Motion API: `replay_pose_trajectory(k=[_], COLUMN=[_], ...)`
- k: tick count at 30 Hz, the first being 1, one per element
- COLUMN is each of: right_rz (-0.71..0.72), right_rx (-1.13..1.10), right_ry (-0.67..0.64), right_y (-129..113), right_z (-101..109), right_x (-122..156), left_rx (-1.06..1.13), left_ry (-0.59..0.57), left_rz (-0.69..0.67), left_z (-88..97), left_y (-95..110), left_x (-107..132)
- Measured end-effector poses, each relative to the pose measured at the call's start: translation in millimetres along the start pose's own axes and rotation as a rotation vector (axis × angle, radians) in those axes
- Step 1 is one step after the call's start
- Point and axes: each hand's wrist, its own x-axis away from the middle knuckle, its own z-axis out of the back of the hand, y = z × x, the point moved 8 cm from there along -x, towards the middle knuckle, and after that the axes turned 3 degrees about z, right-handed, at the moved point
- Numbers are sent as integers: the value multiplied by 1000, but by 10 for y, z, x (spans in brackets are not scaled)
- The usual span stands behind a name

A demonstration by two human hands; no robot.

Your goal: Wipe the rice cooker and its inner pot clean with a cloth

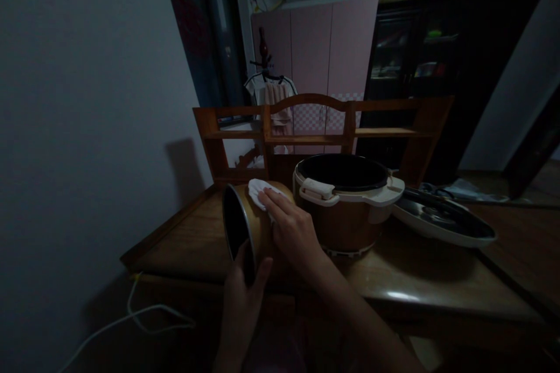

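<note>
A rice cooker inner pot point(261, 227), gold outside and dark inside, is tipped on its side with its mouth toward the left. My left hand point(245, 282) grips its lower rim, thumb outside and fingers partly inside. Against the upper outer wall, my right hand point(291, 224) presses a white cloth point(259, 191), its fingers lying over it. Right beside the pot stands the rice cooker body point(350, 221), open at the top, with a white collar and latch. Its detached lid point(446, 218) lies upside down at the right.
The wooden desk point(175, 245) has a low shelf rack point(308, 140) along its back. A wall point(87, 99) rises close on the left. A white cable point(153, 307) hangs off the desk's left front edge.
</note>
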Motion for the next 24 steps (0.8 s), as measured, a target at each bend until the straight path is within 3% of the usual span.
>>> replay_pose_trajectory(k=[3,8,13,18,21,24], right_rz=[31,78,125,119,-1,-369], right_rx=[-83,-145,-110,-75,-109,-294], right_ry=[55,170,153,50,80,159], right_y=[29,74,44,41,195,549], right_z=[22,116,204,196,186,156], right_x=[69,293,588,989,1276,1530], left_rx=[12,7,14,47,59,51], left_ry=[-87,-105,-136,-77,-58,-39], left_rz=[75,67,55,87,127,175], left_z=[-221,-368,-381,-284,-219,-157], left_y=[-158,-249,-301,-378,-393,-392], left_x=[85,174,216,199,194,203])
